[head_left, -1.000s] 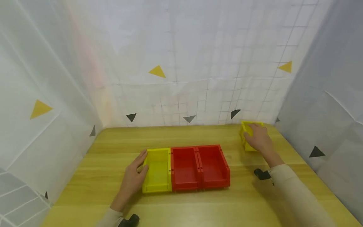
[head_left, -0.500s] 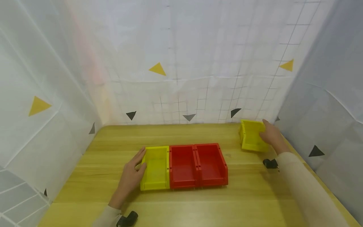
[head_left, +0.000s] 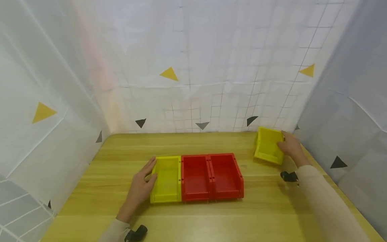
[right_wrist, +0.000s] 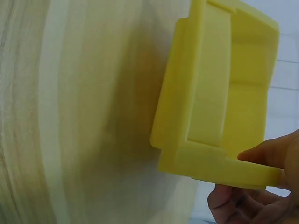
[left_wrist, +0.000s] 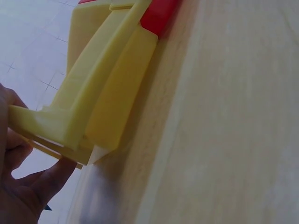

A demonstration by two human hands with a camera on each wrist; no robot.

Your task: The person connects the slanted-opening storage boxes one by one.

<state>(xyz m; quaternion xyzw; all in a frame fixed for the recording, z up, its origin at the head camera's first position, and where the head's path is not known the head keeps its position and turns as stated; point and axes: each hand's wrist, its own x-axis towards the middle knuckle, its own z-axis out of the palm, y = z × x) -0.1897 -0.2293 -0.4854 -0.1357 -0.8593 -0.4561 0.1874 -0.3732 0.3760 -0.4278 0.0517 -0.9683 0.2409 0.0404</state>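
Note:
Toward the left of the table stands a yellow storage bin [head_left: 165, 181]. Its right side touches a red bin [head_left: 197, 178], and a second red bin [head_left: 225, 176] adjoins that one, making a row. My left hand [head_left: 141, 188] holds the yellow bin's left wall, thumb at the rim and fingers [left_wrist: 58, 175] along the outside. At the far right, my right hand [head_left: 291, 148] grips another yellow bin [head_left: 269, 146] by its right wall. There the thumb [right_wrist: 266, 151] is inside and the other fingers are outside. This bin is turned slightly and seems raised off the table, a shadow beneath it.
The wooden table [head_left: 193, 218] has a white sheet [head_left: 193, 101] with triangles and grid lines behind it. More sheeting [head_left: 347, 134] hangs along the right side, and a similar sheet [head_left: 60, 134] borders the left. Wood surface separates the row from the far-right bin.
My right hand has gone from over the far-right yellow bin to its right wall. That bin has turned, its front edge swinging a little left. My left hand stays put.

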